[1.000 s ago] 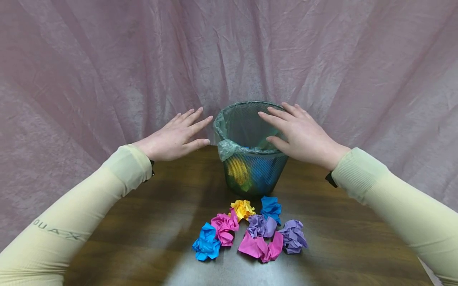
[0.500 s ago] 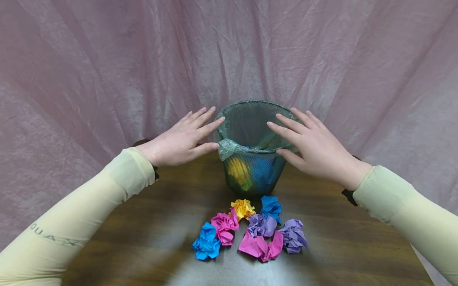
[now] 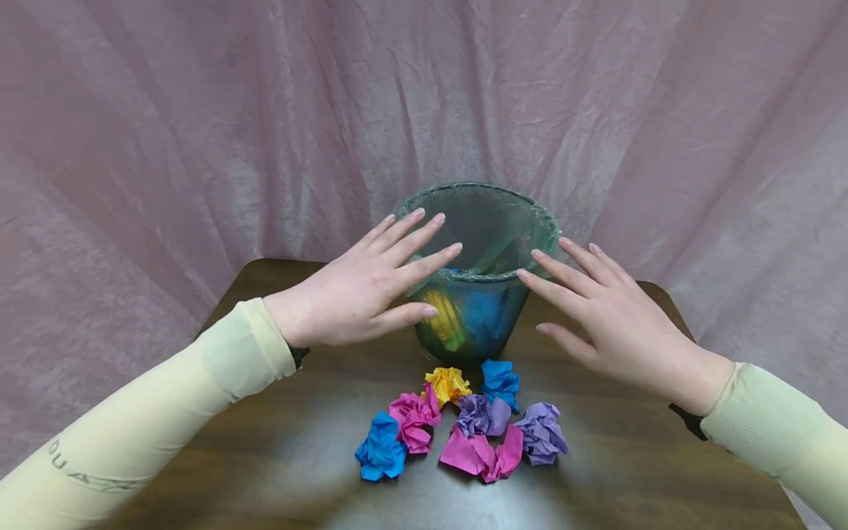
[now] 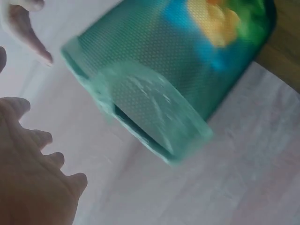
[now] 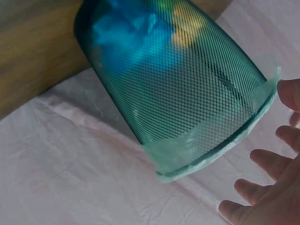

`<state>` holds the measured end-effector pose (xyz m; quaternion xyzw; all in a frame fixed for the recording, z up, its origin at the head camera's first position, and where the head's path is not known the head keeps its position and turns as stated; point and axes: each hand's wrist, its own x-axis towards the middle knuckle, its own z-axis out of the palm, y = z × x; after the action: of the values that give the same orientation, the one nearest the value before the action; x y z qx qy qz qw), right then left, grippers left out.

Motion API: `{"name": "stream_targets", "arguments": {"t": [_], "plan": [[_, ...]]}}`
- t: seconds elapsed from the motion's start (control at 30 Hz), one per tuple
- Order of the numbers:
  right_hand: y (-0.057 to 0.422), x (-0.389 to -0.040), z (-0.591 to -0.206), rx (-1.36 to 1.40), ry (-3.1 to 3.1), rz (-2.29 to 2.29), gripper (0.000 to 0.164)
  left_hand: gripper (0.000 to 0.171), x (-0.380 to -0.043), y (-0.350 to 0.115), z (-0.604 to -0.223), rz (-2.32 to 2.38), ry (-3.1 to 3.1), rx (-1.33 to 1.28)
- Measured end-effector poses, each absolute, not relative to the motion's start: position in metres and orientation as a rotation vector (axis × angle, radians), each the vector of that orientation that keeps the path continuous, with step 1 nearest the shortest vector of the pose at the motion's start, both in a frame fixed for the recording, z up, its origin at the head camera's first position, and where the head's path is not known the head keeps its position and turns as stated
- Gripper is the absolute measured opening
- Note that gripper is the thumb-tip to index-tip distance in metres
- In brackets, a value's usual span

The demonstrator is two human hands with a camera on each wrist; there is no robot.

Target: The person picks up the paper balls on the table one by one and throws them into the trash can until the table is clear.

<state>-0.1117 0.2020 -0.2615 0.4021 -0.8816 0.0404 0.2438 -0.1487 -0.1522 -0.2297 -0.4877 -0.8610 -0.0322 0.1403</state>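
A mesh wastebasket (image 3: 513, 309) lined with a thin green bag stands upright on the table. Blue and yellow crumpled paper shows through its lower wall. My left hand (image 3: 351, 294) hovers with spread fingers, overlapping the basket's left rim in the head view. To the right, my right hand (image 3: 619, 327) also has its fingers spread, fingertips near the right rim; neither hand holds anything. In front of the basket lie several crumpled paper balls: yellow (image 3: 447, 385), blue (image 3: 500, 383), pink (image 3: 416, 419), purple (image 3: 483, 416), another purple one (image 3: 542, 434), another blue one (image 3: 380, 447) and a larger pink one (image 3: 482, 454).
The brown wooden table (image 3: 265, 471) has rounded far corners. A pinkish draped cloth (image 3: 318, 110) hangs behind it and along both sides, close behind the basket.
My left hand has moved right and nearer, now overlapping the basket's rim. My right hand has drawn right and nearer, away from above the basket's mouth. The paper balls have stayed put.
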Motion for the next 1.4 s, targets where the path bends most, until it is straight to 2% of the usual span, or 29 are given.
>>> {"name": "stream_targets", "arguments": {"t": [0.1, 0.33, 0.6, 1.0, 1.4], "plan": [[0.207, -0.103, -0.27, 1.1, -2.406, 0.133, 0.061, 0.074, -0.137, -0.145, -0.233, -0.075, -2.419, -1.474], [0.218, -0.091, -0.298, 1.111, -2.447, 0.184, 0.061, 0.074, -0.118, -0.129, -0.251, -0.029, -2.357, -1.62], [0.227, -0.086, -0.341, 1.141, -2.593, 0.2, 0.068, 0.073, -0.107, -0.118, -0.291, 0.022, -2.433, -1.745], [0.231, -0.073, -0.406, 1.344, -2.723, 0.327, 0.061, 0.074, -0.096, -0.105, -0.352, 0.008, -2.506, -1.889], [0.237, -0.069, -0.44, 1.349, -2.797, 0.386, 0.075, 0.073, -0.084, -0.102, -0.394, -0.112, -2.642, -1.896]]}}
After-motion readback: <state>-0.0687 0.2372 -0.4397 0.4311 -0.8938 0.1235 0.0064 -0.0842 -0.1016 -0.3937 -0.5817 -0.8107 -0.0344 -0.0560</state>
